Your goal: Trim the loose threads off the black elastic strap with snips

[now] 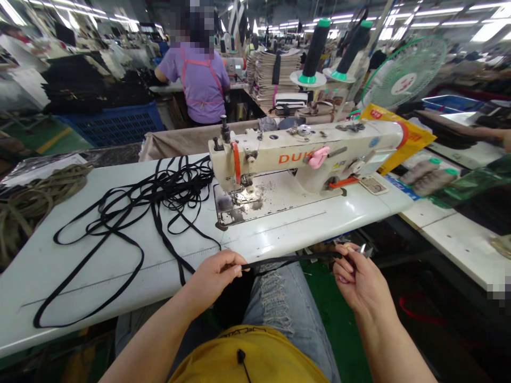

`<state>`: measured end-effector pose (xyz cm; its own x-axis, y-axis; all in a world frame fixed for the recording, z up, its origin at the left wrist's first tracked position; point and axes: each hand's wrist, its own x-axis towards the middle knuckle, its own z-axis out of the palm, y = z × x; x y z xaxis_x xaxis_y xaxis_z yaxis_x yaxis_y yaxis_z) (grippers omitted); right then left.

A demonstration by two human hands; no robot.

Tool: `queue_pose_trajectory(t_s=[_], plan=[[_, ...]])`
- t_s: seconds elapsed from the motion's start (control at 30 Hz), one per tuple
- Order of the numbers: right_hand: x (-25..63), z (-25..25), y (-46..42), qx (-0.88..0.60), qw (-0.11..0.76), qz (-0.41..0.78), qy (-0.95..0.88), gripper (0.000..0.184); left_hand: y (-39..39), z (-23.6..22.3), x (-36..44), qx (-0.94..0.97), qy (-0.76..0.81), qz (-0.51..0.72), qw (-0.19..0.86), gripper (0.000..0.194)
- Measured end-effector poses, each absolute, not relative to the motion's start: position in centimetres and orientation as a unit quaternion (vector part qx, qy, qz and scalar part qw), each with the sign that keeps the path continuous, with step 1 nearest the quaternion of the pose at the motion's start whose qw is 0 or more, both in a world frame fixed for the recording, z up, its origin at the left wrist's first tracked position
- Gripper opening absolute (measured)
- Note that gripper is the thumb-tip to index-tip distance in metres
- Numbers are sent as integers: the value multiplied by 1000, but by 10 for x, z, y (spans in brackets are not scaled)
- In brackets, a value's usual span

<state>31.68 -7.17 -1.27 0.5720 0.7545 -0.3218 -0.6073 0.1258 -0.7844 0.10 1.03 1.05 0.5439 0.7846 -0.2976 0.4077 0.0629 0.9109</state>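
My left hand [215, 276] is closed in a pinch on a narrow black strap [293, 259], just off the table's front edge. The strap runs fairly straight across my lap to my right hand [361, 276], whose closed fingers grip its other end. A shiny metal tip [363, 250], perhaps of small thread snips, sticks out by the right fingers; most of it is hidden. Beyond my left hand, a tangled pile of black strap [179, 183] lies on the white sewing table [259, 242], with loops trailing to the left. The sewing machine [275, 154] stands behind both hands.
Olive straps [48, 197] lie in a heap at the left. Two black thread cones [317, 48] rise behind the machine, near a green fan [405, 80]. A person in a purple shirt [203, 80] sits ahead, facing away. A second white table [451, 239] stands at right.
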Motion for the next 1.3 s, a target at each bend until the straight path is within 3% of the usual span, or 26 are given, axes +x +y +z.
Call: queue_pose_trajectory(t_s=[0.4, 0.8, 1.03, 1.3], plan=[[324, -15, -73, -469, 748, 465, -67, 31, 9, 3, 4, 578, 441, 167, 666, 40], [321, -13, -74, -461, 741, 484, -63, 32, 4, 9, 14, 606, 430, 127, 658, 34], [311, 0, -75, -431, 739, 514, -53, 30, -16, -8, 38, 577, 378, 104, 716, 36], [310, -9, -75, -491, 730, 466, -97, 31, -20, -9, 47, 552, 388, 124, 728, 30]])
